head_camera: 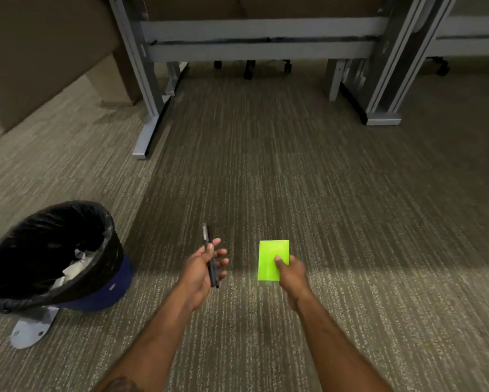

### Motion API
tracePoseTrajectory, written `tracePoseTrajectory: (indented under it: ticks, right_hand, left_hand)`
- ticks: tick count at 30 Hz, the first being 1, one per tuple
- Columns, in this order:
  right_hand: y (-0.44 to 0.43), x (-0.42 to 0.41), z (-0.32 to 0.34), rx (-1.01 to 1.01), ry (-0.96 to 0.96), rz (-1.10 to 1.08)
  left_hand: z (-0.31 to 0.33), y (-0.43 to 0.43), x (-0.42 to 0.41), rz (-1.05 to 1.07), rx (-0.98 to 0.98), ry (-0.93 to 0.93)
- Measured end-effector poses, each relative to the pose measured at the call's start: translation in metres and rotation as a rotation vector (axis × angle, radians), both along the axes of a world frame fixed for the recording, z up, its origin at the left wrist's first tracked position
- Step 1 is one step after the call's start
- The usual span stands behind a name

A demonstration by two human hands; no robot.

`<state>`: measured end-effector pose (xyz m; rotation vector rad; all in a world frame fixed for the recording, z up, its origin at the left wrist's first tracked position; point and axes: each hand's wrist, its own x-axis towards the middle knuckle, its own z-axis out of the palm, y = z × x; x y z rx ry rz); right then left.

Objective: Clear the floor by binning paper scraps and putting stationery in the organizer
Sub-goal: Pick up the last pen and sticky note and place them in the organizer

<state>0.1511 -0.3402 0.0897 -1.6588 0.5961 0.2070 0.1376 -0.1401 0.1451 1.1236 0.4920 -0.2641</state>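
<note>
My left hand (202,268) holds two dark pens (211,257) that lie across its palm, tips pointing away from me. My right hand (292,274) pinches a bright green pad of sticky notes (270,257), thumb on top, above the carpet. A blue waste bin (111,290) lined with a black bag stands at the lower left; white paper scraps (76,267) lie inside it. No organizer is in view.
Grey striped carpet (350,222) covers the floor. Grey metal desk legs (148,114) and a crossbar stand at the back, with chair castors (249,69) behind them. A grey metal foot (31,329) sticks out beside the bin. A brown panel fills the upper left.
</note>
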Motion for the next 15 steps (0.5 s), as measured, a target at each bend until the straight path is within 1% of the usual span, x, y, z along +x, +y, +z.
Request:
tracePoseTrajectory:
  ticks: [2, 4, 11, 15]
  right_hand:
    - [-0.018, 0.014, 0.053, 0.044, -0.023, -0.021]
    - [-0.04, 0.025, 0.121, 0.062, -0.064, -0.031]
    - [-0.109, 0.047, 0.39, -0.005, -0.165, -0.04]
    - [-0.141, 0.051, 0.529, 0.033, -0.171, -0.046]
  left_hand:
    - [0.054, -0.014, 0.012, -0.012, 0.021, -0.03]
    - [0.116, -0.031, 0.027, -0.023, 0.03, -0.04]
    - [0.37, -0.111, 0.059, -0.099, -0.006, -0.098]
    - [0.51, -0.148, 0.068, -0.118, -0.031, -0.127]
